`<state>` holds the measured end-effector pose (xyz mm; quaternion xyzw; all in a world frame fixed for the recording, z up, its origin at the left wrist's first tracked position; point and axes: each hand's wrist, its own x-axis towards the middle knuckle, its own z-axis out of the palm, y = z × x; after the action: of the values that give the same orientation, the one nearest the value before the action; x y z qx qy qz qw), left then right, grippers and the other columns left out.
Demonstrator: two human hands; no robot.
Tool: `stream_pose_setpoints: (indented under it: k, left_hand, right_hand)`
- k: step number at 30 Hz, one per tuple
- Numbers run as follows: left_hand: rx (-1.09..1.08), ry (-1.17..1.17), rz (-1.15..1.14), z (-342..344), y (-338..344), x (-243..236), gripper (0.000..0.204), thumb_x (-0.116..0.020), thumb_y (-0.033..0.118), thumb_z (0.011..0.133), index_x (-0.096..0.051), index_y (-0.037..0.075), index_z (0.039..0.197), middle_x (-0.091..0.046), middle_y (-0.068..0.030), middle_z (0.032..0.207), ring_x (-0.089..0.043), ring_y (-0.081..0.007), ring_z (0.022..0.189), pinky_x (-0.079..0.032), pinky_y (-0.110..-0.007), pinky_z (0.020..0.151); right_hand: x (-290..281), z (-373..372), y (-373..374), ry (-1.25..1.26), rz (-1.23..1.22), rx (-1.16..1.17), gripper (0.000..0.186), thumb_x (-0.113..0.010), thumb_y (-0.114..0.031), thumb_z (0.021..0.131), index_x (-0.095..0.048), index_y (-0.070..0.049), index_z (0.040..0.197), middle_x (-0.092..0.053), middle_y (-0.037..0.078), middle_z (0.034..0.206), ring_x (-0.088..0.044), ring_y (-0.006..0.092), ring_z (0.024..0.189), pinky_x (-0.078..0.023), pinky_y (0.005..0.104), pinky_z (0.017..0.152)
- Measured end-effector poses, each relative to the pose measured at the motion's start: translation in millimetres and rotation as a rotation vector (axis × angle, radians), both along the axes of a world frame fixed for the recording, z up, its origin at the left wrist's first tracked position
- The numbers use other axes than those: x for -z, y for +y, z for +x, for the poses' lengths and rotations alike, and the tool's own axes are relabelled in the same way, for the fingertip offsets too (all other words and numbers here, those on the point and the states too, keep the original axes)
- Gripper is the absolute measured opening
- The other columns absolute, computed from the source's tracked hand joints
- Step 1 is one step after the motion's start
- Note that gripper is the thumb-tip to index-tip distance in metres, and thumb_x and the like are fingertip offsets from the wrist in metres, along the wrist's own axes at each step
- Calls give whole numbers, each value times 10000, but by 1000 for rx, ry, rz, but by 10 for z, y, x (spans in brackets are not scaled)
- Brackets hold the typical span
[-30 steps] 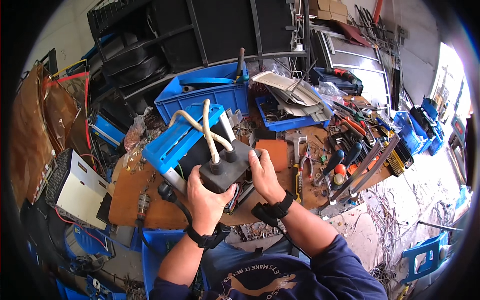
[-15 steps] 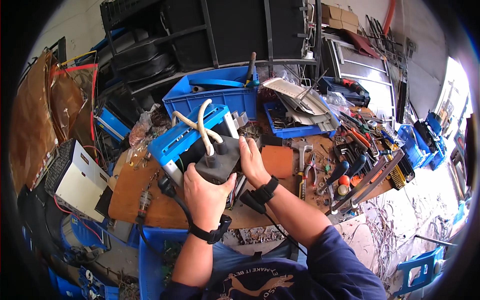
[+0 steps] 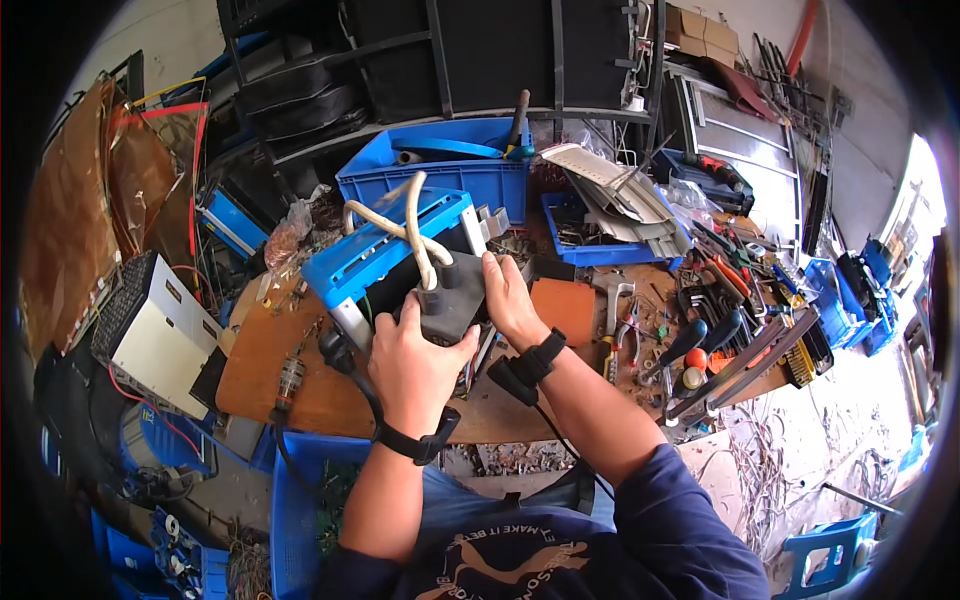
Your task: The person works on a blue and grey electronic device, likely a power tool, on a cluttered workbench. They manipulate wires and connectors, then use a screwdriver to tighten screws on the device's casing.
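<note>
Between my hands is a black block-shaped part (image 3: pixel 460 303), tilted, with two thick cream cables (image 3: pixel 412 232) rising from black collars on its top. My left hand (image 3: pixel 415 362) grips its near left side, thumb along the near edge. Against its right side press the fingers of my right hand (image 3: pixel 512 300). Directly behind stands a device with a blue slotted frame (image 3: pixel 385 245) and pale metal side strips; the cables loop over this frame. Whether the block is still fixed to the device is hidden by my hands. Both wrists wear black straps.
A wooden bench (image 3: pixel 262 370) carries an orange-brown pad (image 3: pixel 562 310), a hammer (image 3: pixel 612 305), pliers (image 3: pixel 628 330) and several other tools at right. A blue crate (image 3: pixel 440 185) and a blue tray of metal strips (image 3: pixel 600 252) stand behind. A blue bin (image 3: pixel 298 510) sits below the bench's near edge.
The view has shifted slightly, moving the bench things a little to the right. My left fingers have moved slightly along the block; both hands remain on it.
</note>
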<state>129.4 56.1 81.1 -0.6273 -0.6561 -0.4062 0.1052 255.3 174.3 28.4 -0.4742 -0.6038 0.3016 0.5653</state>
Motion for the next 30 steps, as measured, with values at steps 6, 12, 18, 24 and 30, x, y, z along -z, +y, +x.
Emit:
stream_pose_setpoints:
  k: [6, 12, 18, 24, 30]
  left_hand:
    - [-55, 34, -139, 0, 50, -186, 639, -781, 491, 634, -630, 86, 1104, -611, -184, 880, -636, -362, 830, -521, -455, 710]
    - [-10, 19, -250, -106, 150, -319, 637, -787, 486, 653, -622, 48, 1085, -667, -198, 926, -640, -380, 895, -511, -463, 767]
    - [315, 30, -345, -396, 79, -462, 610, -760, 441, 740, -597, -2, 1127, -674, -208, 969, -642, -351, 948, -498, -409, 803]
    - [343, 74, -331, -410, 51, -460, 651, -765, 391, 736, -562, -52, 1167, -646, -248, 1024, -623, -379, 968, -498, -412, 804]
    - [272, 169, -245, -297, 69, -321, 464, -705, 256, 788, -567, 7, 1154, -642, -208, 935, -625, -382, 876, -509, -457, 763]
  right_hand:
    - [-94, -95, 116, -193, 61, 139, 465, -430, -386, 963, -523, 68, 1006, -522, 310, 1042, -499, 456, 1034, -399, 500, 894]
    - [-58, -276, 344, 64, 194, 174, 540, -467, -319, 952, -376, 27, 1356, -430, 299, 1262, -421, 427, 1179, -328, 485, 1017]
    - [-9, -158, 397, 52, 128, -28, 622, -426, -342, 966, -266, 53, 1419, -278, 295, 1434, -256, 406, 1358, -213, 423, 1127]
    - [-23, 25, 418, 57, 69, -176, 652, -429, -340, 967, -228, 63, 1438, -280, 270, 1461, -248, 351, 1388, -205, 379, 1131]
    - [-40, 23, 448, 15, 81, -227, 670, -425, -367, 971, -205, 40, 1456, -309, 246, 1457, -300, 303, 1369, -252, 356, 1108]
